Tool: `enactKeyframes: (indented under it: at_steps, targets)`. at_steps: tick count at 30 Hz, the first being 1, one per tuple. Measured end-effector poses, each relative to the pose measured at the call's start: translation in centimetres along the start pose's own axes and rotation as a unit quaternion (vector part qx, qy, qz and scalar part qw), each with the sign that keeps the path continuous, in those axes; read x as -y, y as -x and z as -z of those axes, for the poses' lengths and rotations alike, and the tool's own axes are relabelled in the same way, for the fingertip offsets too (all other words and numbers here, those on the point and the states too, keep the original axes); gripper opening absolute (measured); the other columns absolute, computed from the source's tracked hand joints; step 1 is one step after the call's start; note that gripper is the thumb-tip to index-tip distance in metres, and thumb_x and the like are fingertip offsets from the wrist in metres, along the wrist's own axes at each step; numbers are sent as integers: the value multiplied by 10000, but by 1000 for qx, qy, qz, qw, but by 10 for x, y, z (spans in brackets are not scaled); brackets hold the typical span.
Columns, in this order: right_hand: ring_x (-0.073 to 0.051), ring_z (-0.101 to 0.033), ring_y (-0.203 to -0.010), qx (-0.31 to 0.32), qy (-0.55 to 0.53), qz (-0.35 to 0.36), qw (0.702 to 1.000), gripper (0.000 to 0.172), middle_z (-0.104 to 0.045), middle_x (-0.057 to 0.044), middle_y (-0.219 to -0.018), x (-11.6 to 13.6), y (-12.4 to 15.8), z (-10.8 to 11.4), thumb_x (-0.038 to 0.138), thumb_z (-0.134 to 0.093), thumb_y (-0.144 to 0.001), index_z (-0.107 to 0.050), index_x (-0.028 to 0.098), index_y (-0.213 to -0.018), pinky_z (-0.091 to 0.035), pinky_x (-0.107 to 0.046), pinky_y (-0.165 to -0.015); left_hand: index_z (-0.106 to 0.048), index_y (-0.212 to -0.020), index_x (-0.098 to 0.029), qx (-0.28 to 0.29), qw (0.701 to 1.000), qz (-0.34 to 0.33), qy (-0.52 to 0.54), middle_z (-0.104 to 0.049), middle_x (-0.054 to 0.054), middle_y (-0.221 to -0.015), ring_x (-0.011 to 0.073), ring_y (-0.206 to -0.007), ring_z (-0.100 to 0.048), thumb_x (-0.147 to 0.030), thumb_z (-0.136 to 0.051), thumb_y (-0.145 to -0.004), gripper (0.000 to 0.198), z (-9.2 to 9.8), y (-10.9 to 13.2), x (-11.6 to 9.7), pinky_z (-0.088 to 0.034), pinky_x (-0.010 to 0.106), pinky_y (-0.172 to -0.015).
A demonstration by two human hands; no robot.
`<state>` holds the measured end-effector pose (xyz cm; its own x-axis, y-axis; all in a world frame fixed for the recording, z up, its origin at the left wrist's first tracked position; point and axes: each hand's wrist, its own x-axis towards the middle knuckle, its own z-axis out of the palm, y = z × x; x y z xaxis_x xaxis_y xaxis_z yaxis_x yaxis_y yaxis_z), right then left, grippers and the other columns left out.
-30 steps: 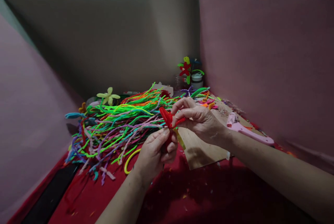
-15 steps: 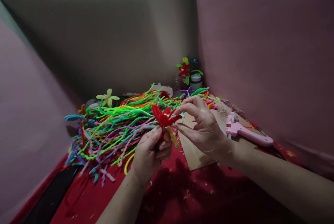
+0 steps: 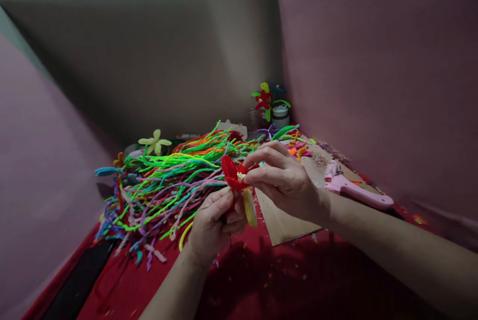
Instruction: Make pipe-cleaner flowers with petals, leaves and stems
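A red fuzzy flower point(image 3: 232, 173) with a pale, beaded-looking centre point(image 3: 241, 176) is held up in mid-view. My left hand point(image 3: 214, 218) is closed around its base from below. Fingers of my right hand point(image 3: 282, 175) are pinched over the flower's right side, beside the centre, and cover some petals. A yellow roll or strip point(image 3: 250, 208) hangs under the flower by my left fingers; how it is held is hidden.
Many coloured pipe cleaners point(image 3: 168, 175) spread across the red cloth point(image 3: 239, 280) at left. Brown board point(image 3: 286, 225) and a pink glue gun point(image 3: 358, 192) lie right. A pale yellow flower point(image 3: 154, 142) and a lidded container point(image 3: 280, 116) stand behind.
My right fingers have moved left onto the flower and closed on its right side. The flower has tilted, and the yellow piece beneath it has turned to hang more upright.
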<state>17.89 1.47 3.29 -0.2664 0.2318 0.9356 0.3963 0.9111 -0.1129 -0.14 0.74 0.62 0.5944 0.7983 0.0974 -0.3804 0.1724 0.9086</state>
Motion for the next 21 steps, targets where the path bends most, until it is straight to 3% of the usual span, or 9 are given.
enactKeyframes:
  at_steps: [4, 7, 11, 13, 15, 17, 19, 21]
  targets:
    - [-172, -529, -892, -2, -30, -48, 998, 139, -613, -64, -936, 5, -2, -1, 161, -578, -812, -610, 191, -944, -448, -364, -822, -520, -621, -141, -11, 1000, -14, 4, -244, -68, -475, 36, -388, -160, -352, -522, -804, 280, -1, 2, 0, -172, 168, -390]
    - [-208, -528, -970, -2, -68, -77, 995, 279, -595, -98, -990, 8, -4, 3, 207, -622, -778, -549, 169, -1044, -442, -405, -864, -531, -601, -131, -18, 1000, -9, 7, -252, -63, -469, 36, -390, -173, -362, -549, -782, 294, -2, 3, 0, -174, 170, -389]
    - [-213, -510, -1025, 17, -119, -113, 986, 397, -574, -95, -1057, 10, -1, 6, 107, -595, -733, -506, 189, -1111, -416, -416, -910, -528, -573, -128, -15, 1000, 2, -1, -250, -61, -462, 34, -390, -177, -373, -570, -770, 317, -2, 3, 0, -164, 169, -385]
    - [-203, -507, -1030, -5, -152, -188, 970, 446, -557, -85, -1082, 9, 3, 4, 56, -552, -701, -495, 199, -1120, -414, -406, -904, -521, -583, -135, -22, 1000, 2, 2, -244, -63, -472, 33, -393, -168, -379, -573, -771, 313, -2, 2, -1, -163, 163, -386]
    - [-192, -524, -984, -26, -217, -294, 930, 416, -559, -78, -1050, 9, 9, 0, 82, -556, -696, -498, 191, -1093, -427, -392, -872, -516, -606, -142, -36, 999, -7, 4, -237, -65, -486, 33, -401, -164, -377, -560, -785, 299, -3, 2, -2, -164, 156, -389]
    - [-182, -544, -930, -4, -321, -383, 866, 331, -576, -71, -995, 11, 14, -7, 164, -594, -714, -517, 174, -1036, -437, -383, -847, -516, -628, -141, -48, 999, -17, -8, -244, -64, -498, 34, -407, -173, -365, -542, -803, 285, -5, 1, -2, -159, 152, -391]
    - [-171, -552, -886, 47, -410, -424, 806, 313, -590, -61, -949, 13, 19, -15, 242, -650, -705, -543, 160, -987, -446, -365, -826, -510, -631, -137, -56, 998, -21, -26, -253, -64, -505, 32, -412, -179, -349, -530, -816, 282, -7, 1, -3, -153, 155, -394]
    - [-153, -545, -835, 71, -447, -434, 779, 328, -595, -45, -906, 16, 23, -23, 274, -695, -679, -572, 150, -956, -455, -332, -785, -499, -635, -138, -73, 996, -17, -46, -266, -65, -511, 33, -418, -182, -335, -529, -822, 273, -10, 1, -3, -154, 161, -397]
